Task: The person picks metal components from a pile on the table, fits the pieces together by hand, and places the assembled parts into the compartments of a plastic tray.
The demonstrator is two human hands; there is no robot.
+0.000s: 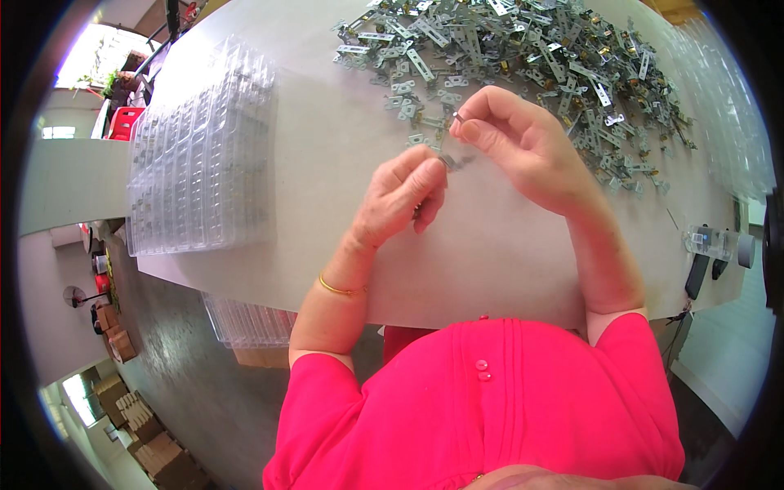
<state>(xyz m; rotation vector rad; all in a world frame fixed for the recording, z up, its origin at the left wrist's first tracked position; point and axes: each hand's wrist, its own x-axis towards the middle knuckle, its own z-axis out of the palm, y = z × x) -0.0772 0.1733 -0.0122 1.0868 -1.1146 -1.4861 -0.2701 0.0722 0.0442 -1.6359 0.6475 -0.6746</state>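
Grips: left grip [404, 192] pinches a grey metal piece [447, 162] between thumb and forefinger, the other fingers curled; right grip [527, 147] pinches a tiny part [457, 119] at its fingertips.
Step in hand: seemingly bringing two small parts near each other, a judgement from how closely the fingertips face.
Next move: likely calls for a steady left grip and fine lining-up by the right.
Desk: pale top [490, 269] beneath both grips.
Clear tray stack [200, 171]: well to the left of the left grip.
Metal heap [563, 65]: loose grey brackets with brassy bits, beyond both grips and spreading right of the right one.
Bottle [710, 242]: clear, lying well right of the right grip.
Metal piece: just below the right fingertips, apart from them; its visible end points rightward out of the left grip, long axis perhaps left-to-right, though fingers hide most.
Tiny part: juts leftward from the right fingertips; too small to tell its long axis.
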